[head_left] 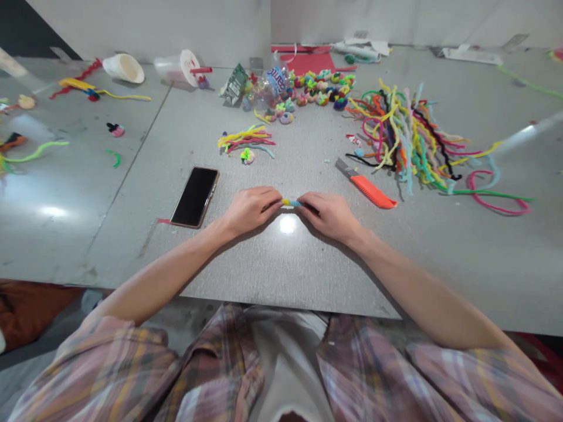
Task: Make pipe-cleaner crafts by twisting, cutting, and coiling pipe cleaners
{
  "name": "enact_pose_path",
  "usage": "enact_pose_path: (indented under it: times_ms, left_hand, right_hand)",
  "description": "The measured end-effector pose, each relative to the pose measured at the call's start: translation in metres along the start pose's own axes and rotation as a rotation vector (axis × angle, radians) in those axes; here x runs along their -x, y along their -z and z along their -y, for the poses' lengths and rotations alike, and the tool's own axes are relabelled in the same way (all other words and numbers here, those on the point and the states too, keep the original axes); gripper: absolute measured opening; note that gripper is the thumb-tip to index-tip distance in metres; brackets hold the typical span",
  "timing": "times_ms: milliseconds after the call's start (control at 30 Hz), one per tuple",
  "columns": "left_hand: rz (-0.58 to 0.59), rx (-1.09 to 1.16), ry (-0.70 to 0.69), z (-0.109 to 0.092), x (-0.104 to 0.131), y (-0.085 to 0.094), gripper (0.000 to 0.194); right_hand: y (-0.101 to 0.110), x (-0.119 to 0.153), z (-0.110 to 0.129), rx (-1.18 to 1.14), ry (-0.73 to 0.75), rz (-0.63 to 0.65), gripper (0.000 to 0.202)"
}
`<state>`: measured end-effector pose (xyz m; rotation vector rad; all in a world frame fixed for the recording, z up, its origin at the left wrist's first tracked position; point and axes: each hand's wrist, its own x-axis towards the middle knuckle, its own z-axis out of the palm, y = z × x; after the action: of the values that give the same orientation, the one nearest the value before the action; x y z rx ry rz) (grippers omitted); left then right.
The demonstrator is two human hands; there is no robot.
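Note:
Between my two hands, just above the table or on it, is a short yellow and light-blue fuzzy pipe cleaner piece [291,203], which looks coiled or twisted. My left hand [254,210] pinches its yellow end. At the light-blue end, the fingers of my right hand [329,215] are closed on it. Parts of the piece are hidden under the fingertips. To the left of my left hand lies a black-screened phone [195,197]. An orange-handled utility knife [369,187] rests to the right of my right hand, blade pointing away from me.
A big heap of coloured pipe cleaners [404,135] lies at the right. A smaller bundle [247,139] and a green-yellow fuzzy piece [247,156] sit ahead. Farther back are many small finished pieces [323,88], a plastic bottle [275,82], a snack packet [235,85] and cups [124,68].

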<state>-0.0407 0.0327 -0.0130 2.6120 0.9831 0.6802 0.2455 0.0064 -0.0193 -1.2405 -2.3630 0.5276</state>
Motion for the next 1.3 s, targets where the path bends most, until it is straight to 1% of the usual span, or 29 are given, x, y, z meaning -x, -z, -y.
enact_pose_path:
  times_ms: [167,333,533,667,867,1000,1167,1233,1300]
  left_hand:
    - [0.027,-0.005,-0.015,-0.001,-0.001,0.002,0.040]
    - [0.062,-0.034,-0.036,0.000,-0.002,0.004,0.042]
    - [0.058,-0.117,-0.021,-0.003,-0.001,0.001,0.045]
    - [0.067,-0.144,-0.064,-0.002,-0.003,0.000,0.052]
    - [0.079,-0.139,-0.077,-0.001,-0.003,0.000,0.060]
    - [0.027,-0.145,-0.084,0.002,-0.003,0.004,0.058]
    - [-0.098,-0.144,-0.083,0.007,-0.004,0.010,0.041]
    - [-0.115,-0.159,-0.075,0.007,-0.004,0.011,0.040]
    - [-0.107,-0.170,-0.073,0.007,-0.004,0.010,0.042]
  right_hand:
    - [0.000,0.000,0.000,-0.002,-0.011,0.009,0.030]
    - [0.001,0.000,0.001,0.008,0.013,0.028,0.035]
    - [0.000,0.000,0.003,0.042,0.016,0.017,0.039]
    - [0.000,0.000,0.004,0.051,0.009,0.016,0.038]
    - [0.001,-0.001,0.005,0.034,0.013,0.037,0.037]
    - [0.004,-0.002,0.007,0.005,0.009,0.011,0.038]
    - [0.007,-0.002,0.007,0.008,-0.033,-0.043,0.036]
    - [0.007,-0.002,0.005,-0.004,-0.038,-0.046,0.036]
    - [0.007,-0.002,0.005,-0.016,-0.032,-0.049,0.037]
